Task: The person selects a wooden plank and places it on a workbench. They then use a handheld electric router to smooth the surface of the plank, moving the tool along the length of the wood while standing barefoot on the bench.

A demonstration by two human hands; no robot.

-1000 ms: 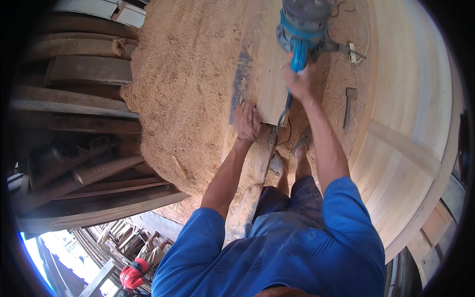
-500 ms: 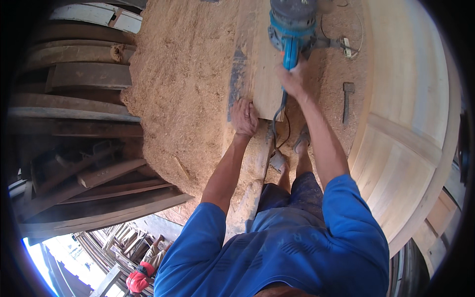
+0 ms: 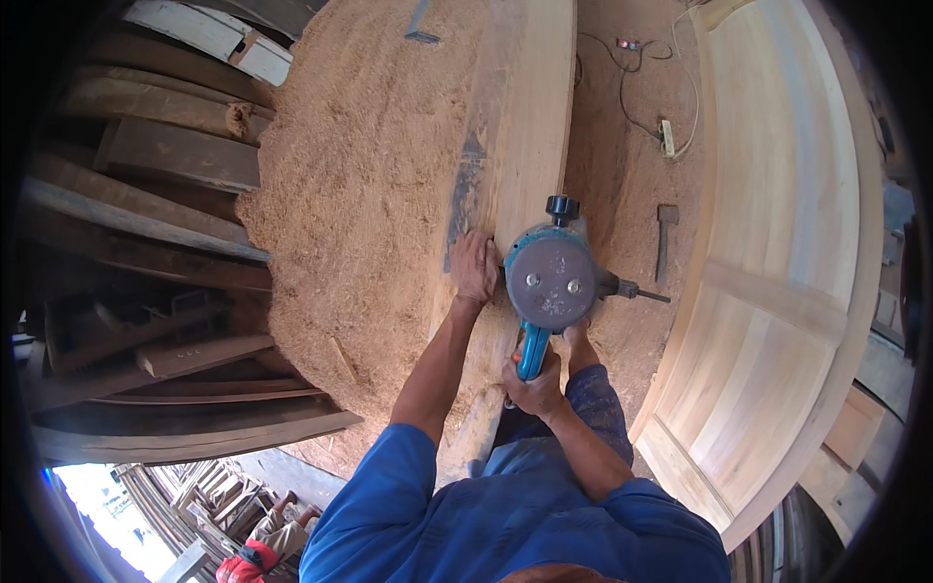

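Observation:
My right hand [image 3: 537, 391] is wrapped around the blue handle of an electric planer [image 3: 552, 277], with a round grey cover and a black knob at its front. The planer is at the near end of a long pale plank [image 3: 533, 107], close to my body, and hides that end. My left hand [image 3: 474, 264] lies with fingers stretched out at the plank's left edge, beside the planer. Under my left hand runs a worn bench board [image 3: 468, 180] with dark grey patches. The planer's underside is hidden.
Wood shavings [image 3: 364, 194] cover the ground left of the plank. A hammer [image 3: 665, 243], a socket block [image 3: 666, 139] and cables lie to the right, before a large wooden door panel [image 3: 768, 214]. A metal square [image 3: 422, 35] lies far off. Timber [image 3: 165, 155] is stacked left; a person in red [image 3: 248, 562] is lower left.
My right hand has drawn the planer back along the plank toward my body, uncovering the plank's far part. My left hand stays at the plank's left edge.

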